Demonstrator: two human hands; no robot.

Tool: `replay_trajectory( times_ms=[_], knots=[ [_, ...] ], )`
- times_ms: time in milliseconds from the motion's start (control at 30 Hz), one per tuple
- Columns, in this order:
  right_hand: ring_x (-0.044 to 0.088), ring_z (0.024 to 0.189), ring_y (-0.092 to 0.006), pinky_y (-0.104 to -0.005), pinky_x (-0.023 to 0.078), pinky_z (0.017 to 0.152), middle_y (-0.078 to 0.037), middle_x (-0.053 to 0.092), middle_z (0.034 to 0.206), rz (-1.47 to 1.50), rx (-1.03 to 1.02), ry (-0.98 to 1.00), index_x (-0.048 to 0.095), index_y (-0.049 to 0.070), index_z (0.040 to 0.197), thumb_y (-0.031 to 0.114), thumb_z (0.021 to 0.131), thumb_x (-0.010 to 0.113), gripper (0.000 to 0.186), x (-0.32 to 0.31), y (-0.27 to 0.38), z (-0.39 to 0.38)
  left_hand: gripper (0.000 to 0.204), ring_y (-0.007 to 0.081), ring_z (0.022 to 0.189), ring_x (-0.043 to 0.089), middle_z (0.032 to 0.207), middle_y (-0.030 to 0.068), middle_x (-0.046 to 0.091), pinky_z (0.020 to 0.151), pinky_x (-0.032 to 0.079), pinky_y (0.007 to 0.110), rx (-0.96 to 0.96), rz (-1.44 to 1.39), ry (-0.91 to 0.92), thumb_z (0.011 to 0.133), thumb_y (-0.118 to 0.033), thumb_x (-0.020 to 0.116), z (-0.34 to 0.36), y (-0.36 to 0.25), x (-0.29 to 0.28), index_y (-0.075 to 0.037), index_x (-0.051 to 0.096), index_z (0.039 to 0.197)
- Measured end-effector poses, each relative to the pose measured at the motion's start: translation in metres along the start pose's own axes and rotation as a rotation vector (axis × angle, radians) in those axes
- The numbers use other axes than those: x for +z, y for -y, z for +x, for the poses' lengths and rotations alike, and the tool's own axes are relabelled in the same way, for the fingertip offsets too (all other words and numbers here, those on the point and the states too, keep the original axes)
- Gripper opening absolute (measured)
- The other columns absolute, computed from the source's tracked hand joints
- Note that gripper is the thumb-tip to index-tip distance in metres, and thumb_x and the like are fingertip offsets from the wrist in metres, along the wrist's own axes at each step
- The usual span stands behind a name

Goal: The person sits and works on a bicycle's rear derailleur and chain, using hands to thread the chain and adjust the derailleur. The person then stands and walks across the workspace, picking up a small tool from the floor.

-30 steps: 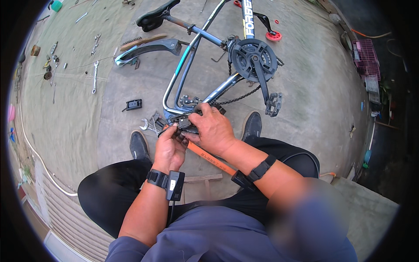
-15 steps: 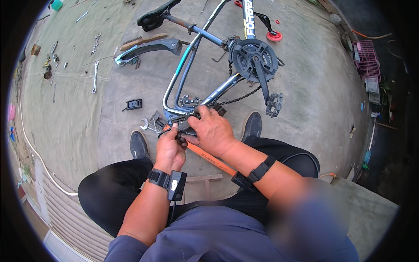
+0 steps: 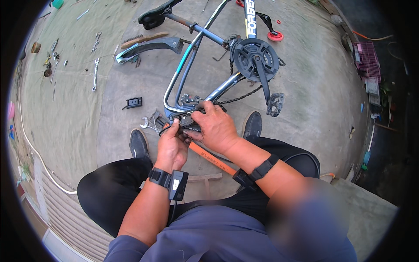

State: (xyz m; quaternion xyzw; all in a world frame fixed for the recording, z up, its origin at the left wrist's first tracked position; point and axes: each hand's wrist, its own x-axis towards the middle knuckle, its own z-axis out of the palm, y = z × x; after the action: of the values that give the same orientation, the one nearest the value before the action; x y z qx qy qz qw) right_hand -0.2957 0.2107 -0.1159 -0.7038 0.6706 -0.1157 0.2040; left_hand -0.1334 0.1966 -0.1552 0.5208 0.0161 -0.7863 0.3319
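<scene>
A bicycle frame point(image 3: 183, 59) with dark blue and white tubes lies on its side ahead of me. At its rear corner is a black rear derailleur point(image 3: 187, 120), partly hidden by my fingers. My left hand point(image 3: 171, 146) is closed in a pinch on the derailleur's near left side, thumb upward. My right hand point(image 3: 218, 130) grips the derailleur from the right, its fingers curled over the top. A bicycle chain point(image 3: 242, 97) runs from behind my right hand toward the black crankset point(image 3: 256, 60). An orange bar-shaped handle point(image 3: 214, 160) lies beneath my forearms.
Wrenches point(image 3: 95, 75) and other tools are scattered on the left of the mat. A black pedal point(image 3: 132, 103) lies nearer, and a fender point(image 3: 150, 49) beside a wire brush point(image 3: 144, 39) farther off. The saddle point(image 3: 158, 16) is at the top. A pink wire crate point(image 3: 367, 61) stands right.
Both hands stay at the derailleur. My right hand has shifted slightly right and down, and its fingers have moved a little over the part.
</scene>
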Motion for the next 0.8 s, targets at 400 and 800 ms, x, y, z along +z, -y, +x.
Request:
replay_trajectory(
  times_ms=[400,800],
  knots=[
    [0.066,0.101,-0.0361,-0.0468,0.057,0.082,-0.015,0.058,0.117,0.122,0.058,0.014,0.067,0.012,0.105,0.038,0.076,0.087,0.044,-0.004,-0.004,0.002,0.013,0.0119,0.076,0.056,0.087,-0.0013,0.064,0.071,0.042,0.029,-0.016,0.033,0.015,0.105,-0.024,0.059,0.003,-0.001,-0.005,-0.012,0.064,0.104],
    [0.065,0.100,-0.0354,-0.0441,0.059,0.079,-0.015,0.057,0.114,-0.062,-0.009,0.083,0.064,0.013,0.101,0.041,0.080,0.081,0.039,-0.005,0.005,-0.002,0.022,0.0140,0.064,0.053,0.072,-0.0008,0.054,0.059,0.039,0.031,-0.014,0.017,-0.148,0.104,-0.025,0.065,-0.002,0.001,0.005,-0.012,0.058,0.087]
  ],
)
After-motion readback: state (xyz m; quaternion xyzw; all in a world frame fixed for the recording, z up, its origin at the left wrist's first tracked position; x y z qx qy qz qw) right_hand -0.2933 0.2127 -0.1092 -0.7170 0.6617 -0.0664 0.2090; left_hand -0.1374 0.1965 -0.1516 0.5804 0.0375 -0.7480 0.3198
